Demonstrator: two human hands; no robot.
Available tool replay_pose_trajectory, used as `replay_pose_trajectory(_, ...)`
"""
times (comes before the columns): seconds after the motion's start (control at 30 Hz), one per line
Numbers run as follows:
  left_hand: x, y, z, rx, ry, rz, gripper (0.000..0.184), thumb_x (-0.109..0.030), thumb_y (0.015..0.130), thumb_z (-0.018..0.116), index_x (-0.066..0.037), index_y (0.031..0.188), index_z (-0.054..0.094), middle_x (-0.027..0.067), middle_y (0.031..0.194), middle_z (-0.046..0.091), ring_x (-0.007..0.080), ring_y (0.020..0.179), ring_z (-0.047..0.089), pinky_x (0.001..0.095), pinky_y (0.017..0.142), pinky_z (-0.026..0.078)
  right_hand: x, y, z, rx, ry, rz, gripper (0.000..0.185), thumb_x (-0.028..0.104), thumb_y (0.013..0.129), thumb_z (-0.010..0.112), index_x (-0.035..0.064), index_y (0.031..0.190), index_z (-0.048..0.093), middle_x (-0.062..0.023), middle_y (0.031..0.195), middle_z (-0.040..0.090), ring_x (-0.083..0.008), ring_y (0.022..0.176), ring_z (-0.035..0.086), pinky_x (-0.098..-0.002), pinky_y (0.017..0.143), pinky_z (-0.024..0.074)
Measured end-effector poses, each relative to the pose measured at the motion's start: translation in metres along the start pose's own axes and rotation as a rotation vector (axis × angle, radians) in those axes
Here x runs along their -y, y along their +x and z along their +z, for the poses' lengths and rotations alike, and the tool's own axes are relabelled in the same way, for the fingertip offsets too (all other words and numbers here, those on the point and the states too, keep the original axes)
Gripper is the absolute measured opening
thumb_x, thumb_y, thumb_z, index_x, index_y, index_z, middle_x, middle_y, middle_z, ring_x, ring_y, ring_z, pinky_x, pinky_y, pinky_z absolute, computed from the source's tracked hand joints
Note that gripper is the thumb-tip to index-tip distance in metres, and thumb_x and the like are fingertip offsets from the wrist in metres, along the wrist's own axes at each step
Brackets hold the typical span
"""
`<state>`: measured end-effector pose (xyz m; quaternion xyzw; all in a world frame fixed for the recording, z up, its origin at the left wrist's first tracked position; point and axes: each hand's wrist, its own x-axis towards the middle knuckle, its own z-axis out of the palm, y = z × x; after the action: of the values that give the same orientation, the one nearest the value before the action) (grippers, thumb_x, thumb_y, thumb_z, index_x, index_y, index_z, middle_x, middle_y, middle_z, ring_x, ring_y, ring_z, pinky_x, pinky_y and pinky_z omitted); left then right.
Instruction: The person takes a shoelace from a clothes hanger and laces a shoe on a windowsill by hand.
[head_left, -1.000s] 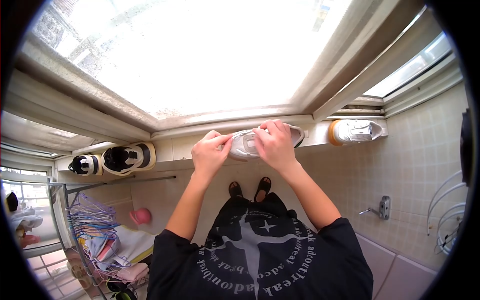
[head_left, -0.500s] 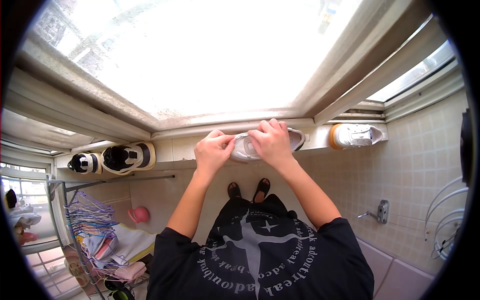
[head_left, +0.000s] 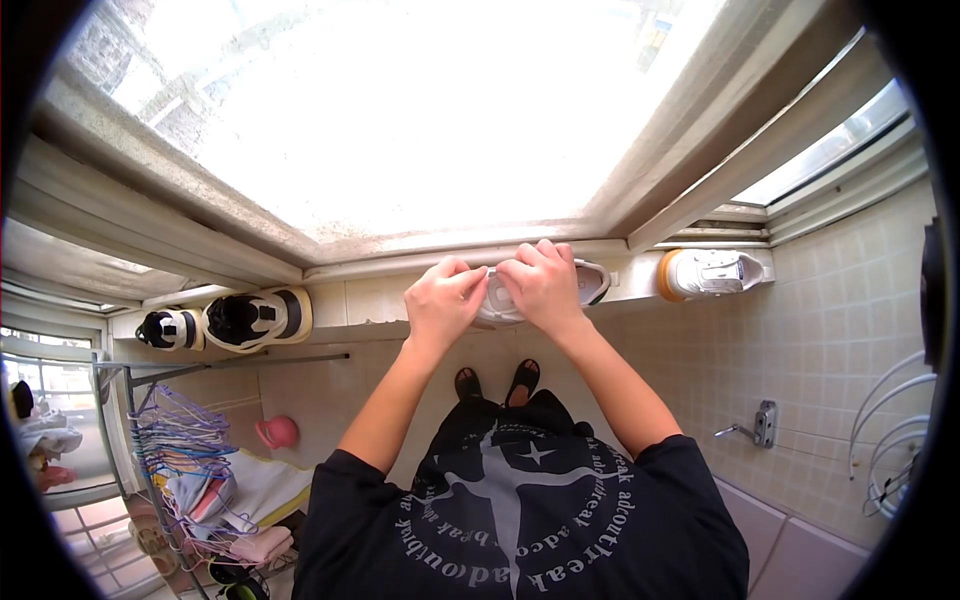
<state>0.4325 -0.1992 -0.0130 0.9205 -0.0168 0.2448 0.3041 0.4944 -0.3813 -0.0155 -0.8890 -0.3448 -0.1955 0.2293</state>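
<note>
A white shoe [head_left: 592, 281] lies sideways on the tiled ledge [head_left: 373, 300] under the window, its opening toward the right. My left hand [head_left: 445, 300] is at the shoe's left end, thumb and fingertips pinched together; whatever is between them is too small to make out. Over the middle of the shoe rests my right hand [head_left: 540, 287], its fingers curled and bent down on the upper, hiding part of it. Where its fingertips meet the shoe is covered by the hand.
Another white shoe [head_left: 708, 273] with an orange sole stands at the ledge's right end. Two black-and-white shoes [head_left: 258, 318] [head_left: 170, 328] stand at the left. Below them are a metal rack with hangers [head_left: 180, 430], cloths and a pink object [head_left: 278, 432]. A tap [head_left: 765, 424] juts from the right wall.
My left hand has moved right along the shoe, closer to my right hand. My right hand stays over the middle of the shoe.
</note>
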Motion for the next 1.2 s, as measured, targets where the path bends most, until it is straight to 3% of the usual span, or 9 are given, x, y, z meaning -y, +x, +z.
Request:
replay_pose_trajectory(0.13, 0.0, -0.001, 0.004, -0.008, -0.013, -0.004, 0.016, -0.024, 0.087, 0.087, -0.021, 0.103, 0.087, -0.0045, 0.087, 0.071, 0.0132, 0.062, 0.066, 0.03, 0.058, 0.052, 0.0, -0.001, -0.001, -0.07, -0.032, -0.022, 0.004, 0.019, 0.086, 0.077, 0.0163, 0.087, 0.075, 0.0014, 0.084, 0.065, -0.0214, 0.086, 0.06, -0.039, 0.084, 0.0414)
replay_pose_trajectory(0.23, 0.0, 0.0, 0.005, -0.008, -0.003, -0.027, 0.013, -0.023, 0.084, 0.087, -0.019, 0.096, 0.086, -0.0038, 0.086, 0.07, 0.018, 0.072, 0.07, 0.0335, 0.062, 0.054, -0.003, -0.002, -0.013, -0.134, -0.064, 0.018, 0.004, 0.017, 0.085, 0.077, 0.0152, 0.087, 0.074, 0.0014, 0.085, 0.066, -0.0216, 0.087, 0.061, -0.0395, 0.085, 0.0423)
replay_pose_trajectory(0.5, 0.007, -0.005, -0.003, 0.039, -0.032, -0.105, 0.014, -0.025, 0.09, 0.085, -0.017, 0.102, 0.085, -0.002, 0.086, 0.07, 0.0144, 0.064, 0.068, 0.0308, 0.06, 0.054, -0.055, -0.022, -0.084, -0.297, -0.231, 0.201, 0.006, 0.01, 0.087, 0.077, 0.013, 0.091, 0.074, -0.0006, 0.087, 0.066, -0.0263, 0.087, 0.063, -0.042, 0.08, 0.0453)
replay_pose_trajectory(0.73, 0.013, -0.008, -0.007, 0.074, -0.031, -0.126, 0.015, -0.023, 0.092, 0.085, -0.014, 0.104, 0.084, 0.0, 0.088, 0.072, 0.0138, 0.067, 0.072, 0.0291, 0.063, 0.056, -0.129, -0.08, -0.144, -0.401, -0.408, 0.529, 0.003, 0.014, 0.092, 0.076, 0.0111, 0.092, 0.074, -0.0032, 0.086, 0.067, -0.0266, 0.079, 0.065, -0.043, 0.075, 0.0519)
replay_pose_trajectory(0.8, 0.014, -0.007, -0.007, 0.068, -0.061, -0.135, 0.013, -0.023, 0.092, 0.085, -0.014, 0.102, 0.084, 0.0007, 0.086, 0.072, 0.014, 0.067, 0.072, 0.0294, 0.063, 0.056, -0.136, -0.095, -0.154, -0.364, -0.439, 0.761, 0.006, 0.017, 0.094, 0.074, 0.0104, 0.094, 0.075, -0.0035, 0.088, 0.068, -0.0275, 0.082, 0.069, -0.0437, 0.073, 0.0546)
replay_pose_trajectory(0.97, 0.017, -0.009, -0.002, 0.075, -0.096, -0.157, 0.012, -0.023, 0.091, 0.085, -0.014, 0.098, 0.082, 0.0003, 0.086, 0.073, 0.0152, 0.067, 0.072, 0.0309, 0.063, 0.056, -0.095, -0.106, -0.118, -0.311, -0.316, 0.708, 0.024, 0.016, 0.094, 0.074, 0.0127, 0.117, 0.076, -0.0074, 0.106, 0.068, -0.0286, 0.087, 0.073, -0.0428, 0.075, 0.0584)
replay_pose_trajectory(1.07, 0.015, -0.01, -0.003, 0.068, -0.104, -0.164, 0.013, -0.023, 0.09, 0.086, -0.014, 0.099, 0.082, 0.0004, 0.085, 0.073, 0.0146, 0.066, 0.071, 0.0301, 0.062, 0.056, -0.033, -0.109, -0.086, -0.386, -0.077, 0.449, 0.019, 0.005, 0.084, 0.076, 0.0058, 0.103, 0.075, -0.0093, 0.08, 0.064, -0.0276, 0.064, 0.066, -0.0396, 0.059, 0.0535)
replay_pose_trajectory(1.13, 0.014, -0.01, -0.003, 0.057, -0.106, -0.168, 0.013, -0.023, 0.09, 0.086, -0.014, 0.1, 0.082, 0.0005, 0.085, 0.073, 0.0142, 0.066, 0.071, 0.03, 0.062, 0.055, 0.012, -0.105, -0.069, -0.312, 0.175, 0.337, 0.012, 0.005, 0.08, 0.077, 0.0078, 0.092, 0.074, -0.0071, 0.072, 0.064, -0.0262, 0.061, 0.065, -0.0373, 0.055, 0.0516)
replay_pose_trajectory(1.2, 0.012, -0.008, -0.008, 0.048, -0.149, -0.179, 0.013, -0.022, 0.093, 0.084, -0.012, 0.101, 0.082, 0.0015, 0.083, 0.073, 0.0133, 0.065, 0.07, 0.0294, 0.061, 0.055, 0.041, -0.114, -0.039, -0.039, 0.415, 0.345, 0.01, 0.013, 0.084, 0.079, 0.0088, 0.092, 0.075, -0.0063, 0.074, 0.068, -0.0243, 0.062, 0.068, -0.0366, 0.058, 0.0538)
